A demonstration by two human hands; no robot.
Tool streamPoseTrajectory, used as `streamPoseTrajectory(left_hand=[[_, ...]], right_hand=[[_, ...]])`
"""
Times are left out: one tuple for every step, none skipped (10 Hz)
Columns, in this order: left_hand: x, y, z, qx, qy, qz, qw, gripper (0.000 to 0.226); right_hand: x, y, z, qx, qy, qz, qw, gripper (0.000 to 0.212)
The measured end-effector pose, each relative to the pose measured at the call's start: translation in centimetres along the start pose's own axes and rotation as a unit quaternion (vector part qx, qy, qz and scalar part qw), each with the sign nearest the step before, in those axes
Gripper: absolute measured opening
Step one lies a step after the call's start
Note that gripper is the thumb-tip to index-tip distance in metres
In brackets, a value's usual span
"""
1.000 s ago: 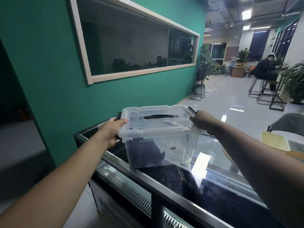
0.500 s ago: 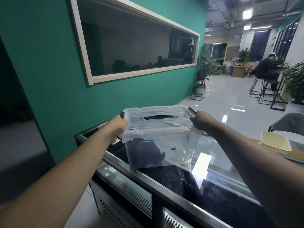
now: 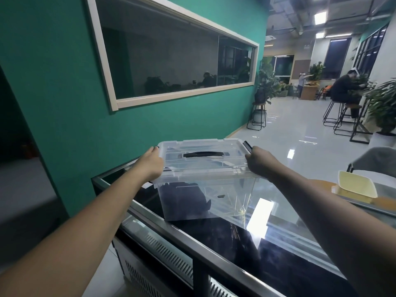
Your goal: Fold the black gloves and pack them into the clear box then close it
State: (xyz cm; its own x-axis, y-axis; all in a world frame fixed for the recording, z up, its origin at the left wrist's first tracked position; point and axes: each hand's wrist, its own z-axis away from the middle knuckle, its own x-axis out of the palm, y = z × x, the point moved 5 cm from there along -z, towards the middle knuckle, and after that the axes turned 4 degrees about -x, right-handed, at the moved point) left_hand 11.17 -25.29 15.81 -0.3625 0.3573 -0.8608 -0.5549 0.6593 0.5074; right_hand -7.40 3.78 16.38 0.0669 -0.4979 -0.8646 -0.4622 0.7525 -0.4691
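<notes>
The clear box (image 3: pixel 231 196) stands on a glass-topped counter, its clear lid (image 3: pixel 203 161) with a black handle (image 3: pixel 203 154) lying on top. Black gloves (image 3: pixel 182 198) show through the wall, low in the box's left half. My left hand (image 3: pixel 152 162) is against the lid's left end, over the black latch there. My right hand (image 3: pixel 256 161) curls round the right end, just below the raised black latch (image 3: pixel 248 146). How the fingers of either hand lie on the far side is hidden.
The counter's metal rim (image 3: pixel 192 234) runs diagonally in front of me. A pale yellow tray (image 3: pixel 355 185) sits on a table at right. A green wall is on the left; stools, plants and seated people are far back right.
My left hand has slid further over the lid's left latch and pressed in. The right hand has stayed at the right end. The box has not moved.
</notes>
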Motion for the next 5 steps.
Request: streamPoseTrajectory(left_hand=[[0.3, 0.5, -0.4, 0.071, -0.016, -0.030, 0.997, 0.057], [0.3, 1.0, -0.2, 0.100, -0.043, -0.046, 0.993, 0.058], [0.2, 1.6, -0.2, 0.113, -0.068, -0.096, 0.987, 0.064], [-0.2, 2.4, -1.0, 0.138, -0.076, -0.160, 0.974, 0.068], [-0.6, 2.9, -1.9, 0.153, -0.112, -0.193, 0.963, 0.071]], right_hand=[[0.3, 0.5, -0.5, -0.008, 0.013, -0.004, 1.000, 0.018], [0.5, 0.4, -1.0, -0.037, 0.007, -0.006, 0.999, 0.031], [0.9, -0.1, -1.3, -0.106, -0.060, 0.067, 0.990, 0.048], [0.8, -0.8, -1.6, -0.131, -0.137, 0.059, 0.980, 0.071], [0.6, -1.0, -2.5, -0.142, -0.148, 0.102, 0.974, 0.087]])
